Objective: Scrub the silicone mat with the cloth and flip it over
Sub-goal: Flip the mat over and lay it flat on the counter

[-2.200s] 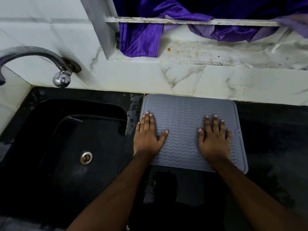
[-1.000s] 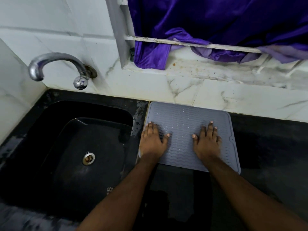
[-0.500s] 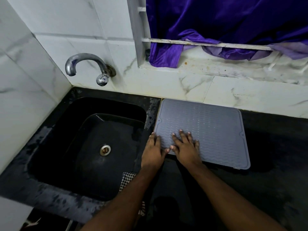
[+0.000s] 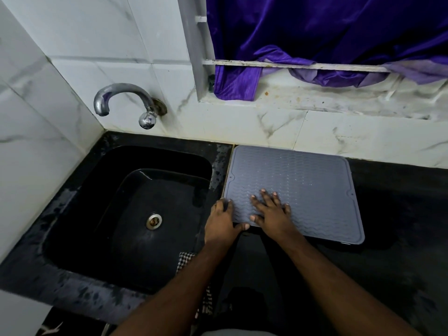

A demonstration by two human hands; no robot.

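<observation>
The grey silicone mat (image 4: 298, 187) is laid flat on the black counter (image 4: 400, 214), just right of the black sink (image 4: 135, 214), with its far edge set against the white marble-patterned wall tiles (image 4: 266, 127). Its wavy ribbed face is turned up, and a small tab with a hole is seen on each short side.

The mat's near-left corner is gripped by the left hand (image 4: 221, 223): the fingers are curled over the left edge, and the thumb is hooked along the near edge. The right hand (image 4: 271, 213) is pressed flat on the mat just beside it, fingers straight and spread, palm down, near the mat's front edge. The two hands are nearly touching at the thumbs.

A checked cloth (image 4: 185, 260) is seen on the sink's front rim, partly hidden under the left forearm and held by neither hand.

A curved chrome tap (image 4: 126, 100) is mounted on the wall above the sink. A purple curtain (image 4: 315, 37) is draped over a white window frame (image 4: 194, 49) behind the counter
</observation>
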